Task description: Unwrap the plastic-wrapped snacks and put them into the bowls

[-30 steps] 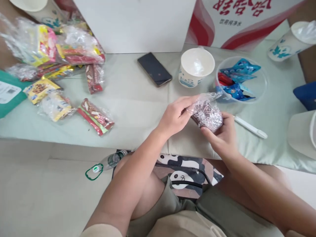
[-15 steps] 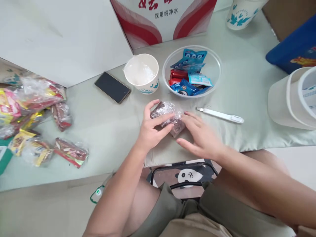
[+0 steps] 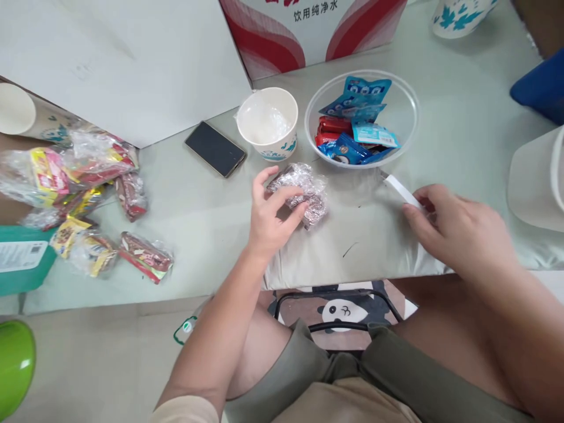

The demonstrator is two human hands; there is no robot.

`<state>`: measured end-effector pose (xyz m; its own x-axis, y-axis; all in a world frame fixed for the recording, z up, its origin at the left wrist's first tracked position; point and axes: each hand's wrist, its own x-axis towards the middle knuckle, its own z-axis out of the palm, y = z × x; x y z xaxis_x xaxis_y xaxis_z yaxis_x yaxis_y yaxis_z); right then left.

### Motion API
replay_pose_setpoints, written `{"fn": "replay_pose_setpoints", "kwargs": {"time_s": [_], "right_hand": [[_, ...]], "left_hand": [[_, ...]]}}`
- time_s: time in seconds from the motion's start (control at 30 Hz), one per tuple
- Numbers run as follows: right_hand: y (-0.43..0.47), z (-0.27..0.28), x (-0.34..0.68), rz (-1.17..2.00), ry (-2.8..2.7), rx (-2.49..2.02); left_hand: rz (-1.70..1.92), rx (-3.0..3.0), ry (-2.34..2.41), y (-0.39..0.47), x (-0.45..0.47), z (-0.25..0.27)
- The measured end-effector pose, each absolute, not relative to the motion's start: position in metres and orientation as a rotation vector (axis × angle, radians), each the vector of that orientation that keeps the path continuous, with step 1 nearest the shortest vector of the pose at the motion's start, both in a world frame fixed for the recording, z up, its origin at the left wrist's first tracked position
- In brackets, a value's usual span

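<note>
The right hand (image 3: 462, 226) has left the plastic-wrapped pack (image 3: 314, 200) and now grips the white knife (image 3: 402, 191), which lay loose on the bench (image 3: 198, 223) before. The knife slants more steeply than it did. The pack, between both hands a second ago, now has only the left hand (image 3: 269, 220) on it.

Across the desk (image 3: 198, 235), the packet (image 3: 318, 205) lies in the left hand (image 3: 277, 220), with the cup (image 3: 275, 151) just behind it and the phone (image 3: 215, 148) left of the cup; right of the cup stands the bowl (image 3: 409, 132), sachets (image 3: 368, 114) in it, and before the bowl, to the right, the knife (image 3: 403, 191) is in the right hand (image 3: 458, 226); snack packs (image 3: 147, 255) lie far left, a tub (image 3: 531, 182) stands far right, and the carton (image 3: 315, 38) stands behind the cup and bowl
</note>
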<state>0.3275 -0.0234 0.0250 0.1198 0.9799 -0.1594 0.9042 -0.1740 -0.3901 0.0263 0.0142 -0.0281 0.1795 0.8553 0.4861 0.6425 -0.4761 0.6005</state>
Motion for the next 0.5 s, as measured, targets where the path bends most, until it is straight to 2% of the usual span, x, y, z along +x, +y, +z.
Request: {"fn": "replay_pose_setpoints", "kwargs": {"time_s": [0.1, 0.17, 0.37, 0.5], "right_hand": [[-0.028, 0.035, 0.307, 1.197, -1.757, -1.777], [-0.029, 0.038, 0.292, 1.511, -1.694, -1.509], [-0.027, 0.031, 0.265, 1.727, -1.46, -1.332], [-0.026, 0.027, 0.257, 1.762, -1.397, -1.35]], "left_hand": [[1.195, 2.241, 1.457, 0.012, 0.034, -0.031], [1.168, 2.275, 1.458, 0.011, 0.035, -0.033], [1.327, 2.334, 1.295, 0.01, 0.038, -0.033], [1.347, 2.35, 1.245, 0.006, 0.047, -0.029]]}}
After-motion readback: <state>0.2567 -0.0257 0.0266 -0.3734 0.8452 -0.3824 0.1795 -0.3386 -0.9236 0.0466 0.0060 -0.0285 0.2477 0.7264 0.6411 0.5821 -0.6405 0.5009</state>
